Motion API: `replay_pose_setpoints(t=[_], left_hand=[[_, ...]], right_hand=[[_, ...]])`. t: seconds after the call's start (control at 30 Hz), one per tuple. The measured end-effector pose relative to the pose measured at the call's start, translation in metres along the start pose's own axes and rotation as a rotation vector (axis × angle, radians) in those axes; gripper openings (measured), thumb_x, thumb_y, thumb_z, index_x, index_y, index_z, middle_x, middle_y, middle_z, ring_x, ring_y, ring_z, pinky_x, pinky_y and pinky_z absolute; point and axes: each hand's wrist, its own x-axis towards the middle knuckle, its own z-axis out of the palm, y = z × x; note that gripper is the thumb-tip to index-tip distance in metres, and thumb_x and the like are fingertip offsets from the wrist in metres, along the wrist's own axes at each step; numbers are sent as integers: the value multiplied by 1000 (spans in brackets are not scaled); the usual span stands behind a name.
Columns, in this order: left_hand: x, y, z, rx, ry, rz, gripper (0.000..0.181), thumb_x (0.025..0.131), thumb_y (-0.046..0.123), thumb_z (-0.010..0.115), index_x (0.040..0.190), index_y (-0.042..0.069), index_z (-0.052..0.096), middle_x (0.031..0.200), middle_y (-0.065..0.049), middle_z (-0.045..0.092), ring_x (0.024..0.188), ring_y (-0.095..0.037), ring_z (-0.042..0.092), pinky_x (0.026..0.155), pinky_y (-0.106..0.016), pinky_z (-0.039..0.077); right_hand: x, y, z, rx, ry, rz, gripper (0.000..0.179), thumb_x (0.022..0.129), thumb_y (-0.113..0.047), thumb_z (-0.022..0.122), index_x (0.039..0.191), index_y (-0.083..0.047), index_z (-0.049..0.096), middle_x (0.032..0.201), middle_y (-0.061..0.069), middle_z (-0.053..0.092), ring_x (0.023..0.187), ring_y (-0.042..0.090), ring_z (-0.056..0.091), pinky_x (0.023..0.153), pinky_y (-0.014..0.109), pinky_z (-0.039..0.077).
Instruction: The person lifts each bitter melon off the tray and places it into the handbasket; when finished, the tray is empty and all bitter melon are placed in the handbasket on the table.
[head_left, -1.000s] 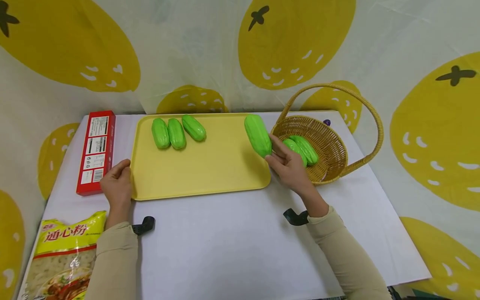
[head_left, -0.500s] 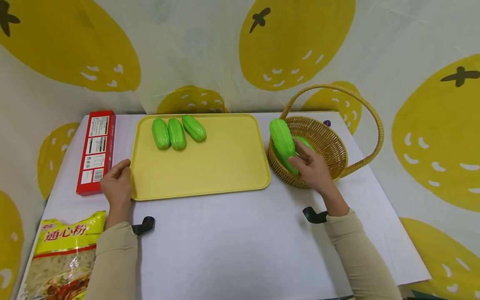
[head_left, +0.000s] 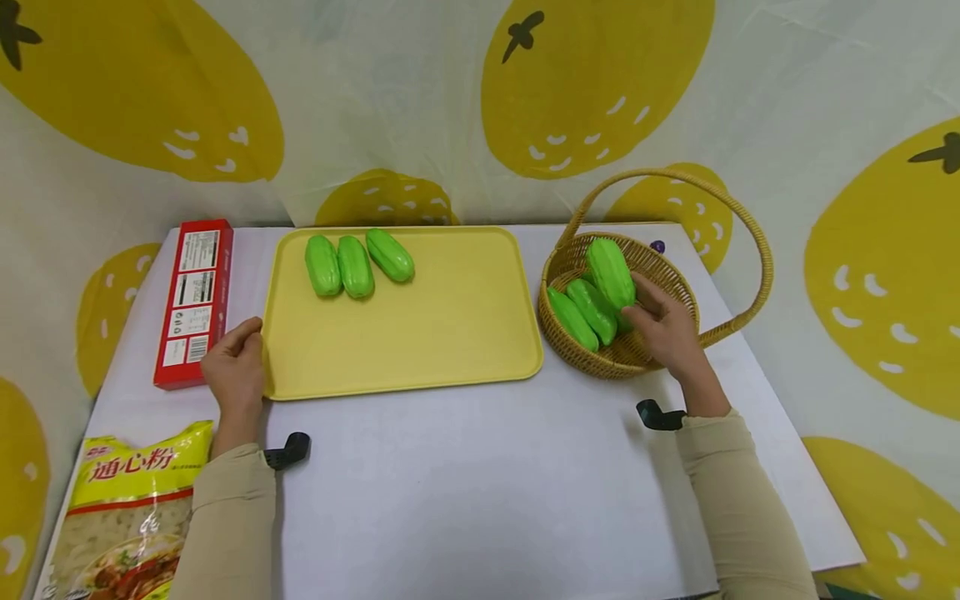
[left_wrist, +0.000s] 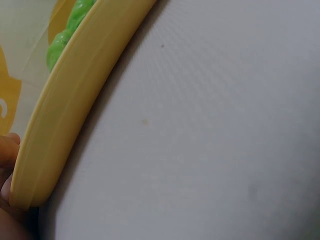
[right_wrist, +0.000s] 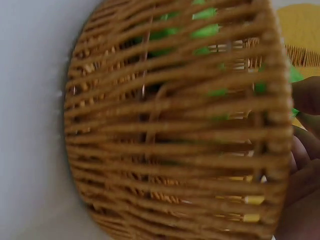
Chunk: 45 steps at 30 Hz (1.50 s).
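My right hand (head_left: 667,329) pinches a bright green, ribbed gourd (head_left: 609,273), fingers at its right side and thumb near its lower end. It is held tilted over the opening of the wicker basket (head_left: 581,364). Two more green gourds (head_left: 573,318) lie at the left inside the basket. In the right wrist view the woven wall (right_wrist: 175,135) hides most of the contents. My left hand (head_left: 236,367) grips the left edge of the yellow tray (head_left: 450,333), thumb at the rim in the left wrist view. Three green gourds (head_left: 356,267) lie on the tray's back left.
Left of the tray lies a red box (head_left: 193,304). A yellow-topped bag of pasta (head_left: 135,508) is at the front left. The basket's tall handle (head_left: 765,250) arches over and leans right. A small purple object (head_left: 657,247) sits behind the basket on the white table (head_left: 465,500).
My right hand has carried the gourd rightward from above the tray's right end to over the basket's middle. My left hand and the tray have stayed still.
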Motion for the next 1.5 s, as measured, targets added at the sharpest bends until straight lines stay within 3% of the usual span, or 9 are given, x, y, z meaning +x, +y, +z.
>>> replay_pose_setpoints(t=[0.3, 0.43, 0.53, 0.6, 1.1, 1.5], left_hand=[[-2, 2, -1, 0, -7, -5, 29, 103, 20, 59, 127, 14, 74, 131, -1, 72, 114, -1, 60, 102, -18, 50], [-3, 3, -2, -5, -5, 0, 29, 103, 19, 59, 126, 12, 74, 130, -3, 73, 113, -1, 60, 101, -17, 50], [-3, 3, -2, -10, -5, -7, 28, 102, 19, 59, 126, 13, 74, 129, -1, 73, 113, 0, 60, 101, -17, 49], [-3, 2, -2, -14, -2, -5, 28, 102, 18, 59, 125, 12, 74, 129, -1, 73, 113, -1, 60, 100, -17, 50], [-1, 1, -1, -13, -9, -29, 28, 103, 21, 58, 126, 16, 74, 129, 3, 73, 112, -2, 60, 100, -17, 50], [0, 0, -2, -12, -14, -28, 29, 103, 21, 58, 127, 16, 74, 131, 1, 72, 115, -4, 61, 103, -19, 50]], right_hand=[[5, 5, -7, -35, -2, 25, 61, 102, -3, 56, 159, -13, 37, 155, 24, 46, 138, 45, 49, 91, 4, 47], [5, 4, -6, -111, 9, 61, 60, 102, -3, 55, 159, -13, 37, 157, 22, 45, 139, 43, 50, 106, 30, 52], [5, 3, -4, -146, -2, 92, 60, 103, -4, 54, 159, -13, 36, 158, 22, 44, 140, 43, 48, 109, 52, 48], [5, 4, -3, -140, -12, 101, 60, 103, -4, 53, 159, -12, 35, 158, 23, 42, 142, 44, 46, 111, 57, 44], [5, 5, -2, -113, -16, 111, 59, 103, -4, 49, 160, -6, 32, 161, 22, 38, 146, 43, 40, 115, 59, 39], [-1, 0, -5, -88, 5, 54, 58, 105, -9, 48, 160, -6, 30, 162, 20, 37, 148, 42, 38, 117, 57, 36]])
